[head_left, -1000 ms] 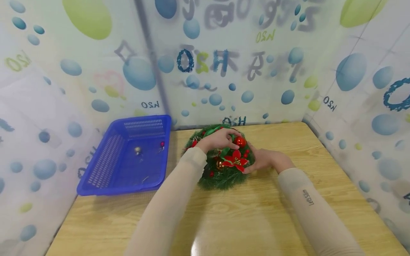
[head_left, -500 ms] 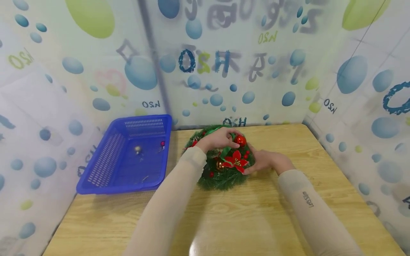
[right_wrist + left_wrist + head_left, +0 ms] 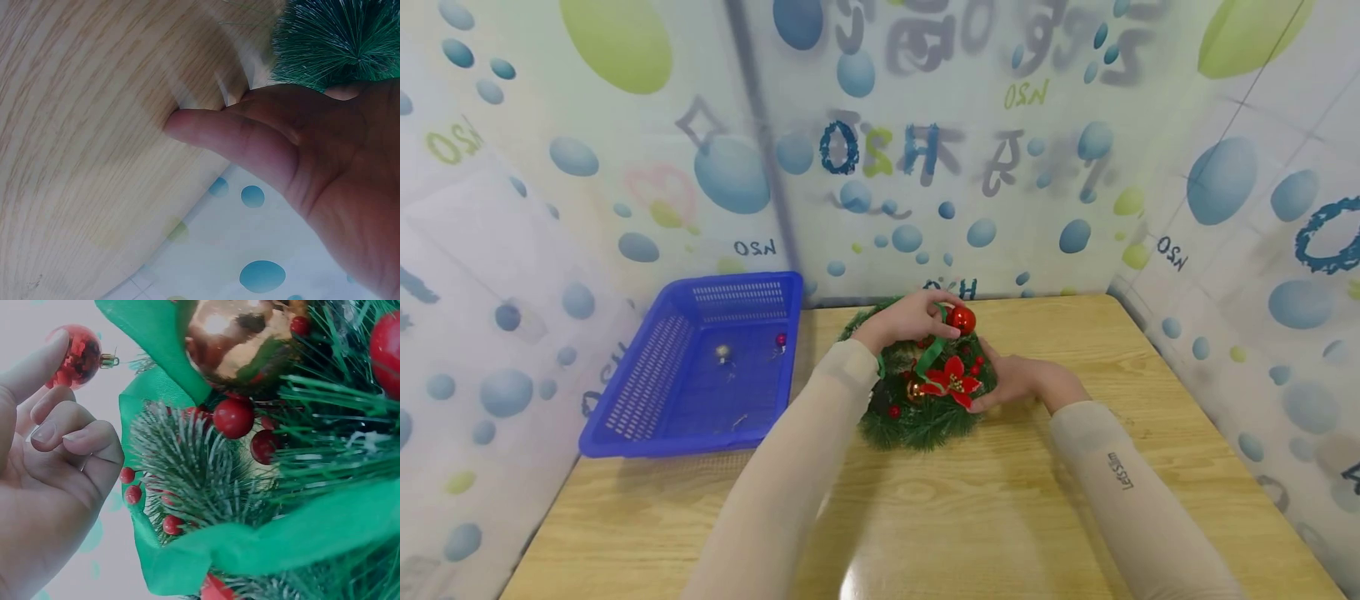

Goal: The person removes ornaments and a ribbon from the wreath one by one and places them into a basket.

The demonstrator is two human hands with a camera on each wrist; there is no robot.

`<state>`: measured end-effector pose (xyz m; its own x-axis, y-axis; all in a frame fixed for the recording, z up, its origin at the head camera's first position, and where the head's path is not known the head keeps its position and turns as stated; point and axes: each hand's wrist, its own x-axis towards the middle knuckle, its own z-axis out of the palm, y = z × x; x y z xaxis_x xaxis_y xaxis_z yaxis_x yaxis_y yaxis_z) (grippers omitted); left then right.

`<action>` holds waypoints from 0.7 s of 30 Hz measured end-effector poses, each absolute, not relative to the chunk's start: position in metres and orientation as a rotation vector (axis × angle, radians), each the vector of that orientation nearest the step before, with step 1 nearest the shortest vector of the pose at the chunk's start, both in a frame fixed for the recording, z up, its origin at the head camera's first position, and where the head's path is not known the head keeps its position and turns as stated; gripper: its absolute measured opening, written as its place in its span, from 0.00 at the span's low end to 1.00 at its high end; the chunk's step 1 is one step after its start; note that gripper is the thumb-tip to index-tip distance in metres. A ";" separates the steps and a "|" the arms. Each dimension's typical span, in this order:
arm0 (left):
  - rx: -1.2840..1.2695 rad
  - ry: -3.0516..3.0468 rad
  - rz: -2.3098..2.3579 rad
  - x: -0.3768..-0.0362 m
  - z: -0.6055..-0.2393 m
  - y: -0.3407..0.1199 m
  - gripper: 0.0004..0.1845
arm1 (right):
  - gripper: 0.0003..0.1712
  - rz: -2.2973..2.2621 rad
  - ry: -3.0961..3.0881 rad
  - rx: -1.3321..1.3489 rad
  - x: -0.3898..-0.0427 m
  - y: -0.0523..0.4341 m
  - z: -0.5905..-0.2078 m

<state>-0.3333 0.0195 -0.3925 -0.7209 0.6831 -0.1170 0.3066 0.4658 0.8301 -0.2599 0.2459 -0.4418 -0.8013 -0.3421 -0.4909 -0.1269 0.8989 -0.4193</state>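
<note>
A green wreath [image 3: 917, 417] with a red poinsettia [image 3: 952, 379], berries and a gold ball [image 3: 240, 337] lies on the wooden table [image 3: 970, 517]. My left hand [image 3: 946, 321] reaches over it and pinches a small red ball ornament [image 3: 962, 319] by thumb and forefinger, just above the wreath's far rim; the other fingers [image 3: 75, 434] are curled in. The red ball [image 3: 78, 355] shows clear of the branches. My right hand [image 3: 992, 387] grips the wreath's right edge [image 3: 340, 37], its thumb [image 3: 231, 137] flat on the table.
A blue plastic basket [image 3: 625, 392] stands at the left of the table, holding a small silver ornament [image 3: 722, 352] and a small red one [image 3: 780, 339]. Bubble-patterned walls close in the table at the back and on both sides.
My left hand has risen a little, lifting the red ball up and away from the wreath's branches. The right hand has stayed at the wreath's right edge.
</note>
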 end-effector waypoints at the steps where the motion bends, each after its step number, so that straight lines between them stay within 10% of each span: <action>1: 0.835 2.286 1.161 -0.333 -0.391 0.019 0.24 | 0.80 -0.493 2.486 -0.336 -0.260 0.246 -0.442; 21: 0.819 2.289 1.302 -0.326 -0.373 0.016 0.29 | 0.81 -0.495 2.499 -0.329 -0.258 0.245 -0.440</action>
